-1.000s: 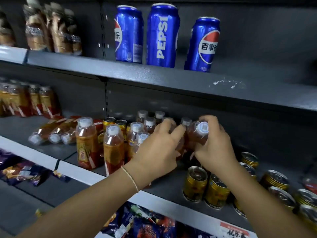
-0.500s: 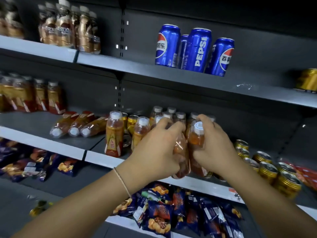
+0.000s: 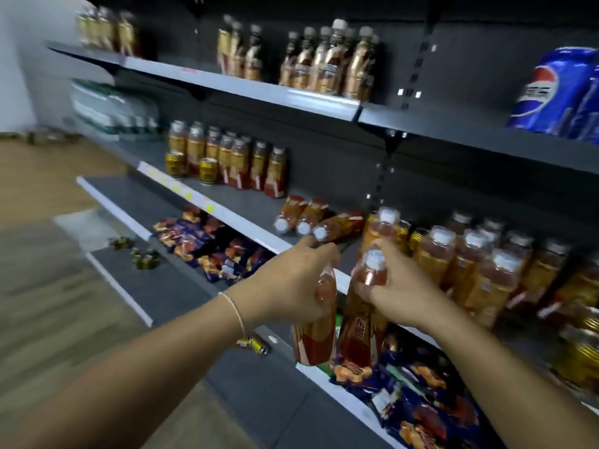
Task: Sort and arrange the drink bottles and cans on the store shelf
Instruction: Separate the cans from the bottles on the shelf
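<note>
Bottles of amber drink were in both hands, held just in front of the near edge of the middle shelf (image 3: 227, 212). In the head view, the left hand (image 3: 288, 286) had its fingers curled over the top of the left bottle (image 3: 316, 340), hiding the cap, and a red and gold label hung below the palm. The right hand (image 3: 400, 294) was wrapped round the neck of the right bottle (image 3: 363, 322), just under its white cap. Gold characters stood on that bottle's red label, too blurred to read. Both bottles hung upright, just beside each other; whether they touched could not be told. A thin bracelet (image 3: 235, 311) circled the left wrist. Behind the hands, three lying bottles (image 3: 311, 219) rested on their sides on the middle shelf, white caps toward the near edge. To their right stood a crowd of upright bottles (image 3: 470, 264), and further right some blurred gold cans (image 3: 580, 358). Far to the left on the same shelf, more bottles stood behind two small gold tins (image 3: 207, 170). Yellow tags on the shelf's white strip could not be read. On the top shelf (image 3: 317, 100) stood brown bottles (image 3: 327, 63), and at the right blue Pepsi cans (image 3: 551, 92) showed the red, white and blue globe, with blurred characters across it. Blue and orange snack packets (image 3: 210, 244) lay on the bottom shelf.
</note>
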### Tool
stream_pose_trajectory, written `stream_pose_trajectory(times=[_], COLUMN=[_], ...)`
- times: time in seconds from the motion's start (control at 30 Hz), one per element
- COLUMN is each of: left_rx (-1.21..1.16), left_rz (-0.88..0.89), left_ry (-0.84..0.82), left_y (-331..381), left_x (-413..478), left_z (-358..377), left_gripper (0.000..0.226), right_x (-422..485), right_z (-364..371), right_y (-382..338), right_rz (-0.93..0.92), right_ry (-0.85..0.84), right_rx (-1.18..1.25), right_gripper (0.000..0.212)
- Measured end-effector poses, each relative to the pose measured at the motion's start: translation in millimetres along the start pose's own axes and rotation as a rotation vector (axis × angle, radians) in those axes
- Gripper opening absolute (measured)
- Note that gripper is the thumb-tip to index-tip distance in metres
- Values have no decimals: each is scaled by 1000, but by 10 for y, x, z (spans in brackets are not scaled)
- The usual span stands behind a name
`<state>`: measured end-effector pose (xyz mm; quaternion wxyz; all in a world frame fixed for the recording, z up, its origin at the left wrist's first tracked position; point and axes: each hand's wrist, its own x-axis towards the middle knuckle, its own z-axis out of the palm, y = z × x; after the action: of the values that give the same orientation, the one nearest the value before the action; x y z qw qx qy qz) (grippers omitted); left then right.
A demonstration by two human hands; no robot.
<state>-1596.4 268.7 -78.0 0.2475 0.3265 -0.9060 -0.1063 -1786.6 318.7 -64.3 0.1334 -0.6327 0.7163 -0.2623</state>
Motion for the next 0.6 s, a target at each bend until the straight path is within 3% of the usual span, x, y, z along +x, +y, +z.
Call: stream_pose_trajectory(times=[0.13, 0.37, 0.6], left_rx=[69, 154, 242], left_rz=[-118, -319, -482], left_ry=[43, 85, 66], left_y=[-486, -1181, -1961], left_x=[-207, -329, -5], left_z=[-213, -437, -641], left_gripper=[49, 49, 55], right_x=[327, 975, 1918], right_z=[401, 980, 1428], right_y=[-398, -910, -1236], right_rz=[-107, -255, -327], right_ry=[-80, -185, -288], right_rx=[9, 12, 84], right_gripper=[59, 35, 40])
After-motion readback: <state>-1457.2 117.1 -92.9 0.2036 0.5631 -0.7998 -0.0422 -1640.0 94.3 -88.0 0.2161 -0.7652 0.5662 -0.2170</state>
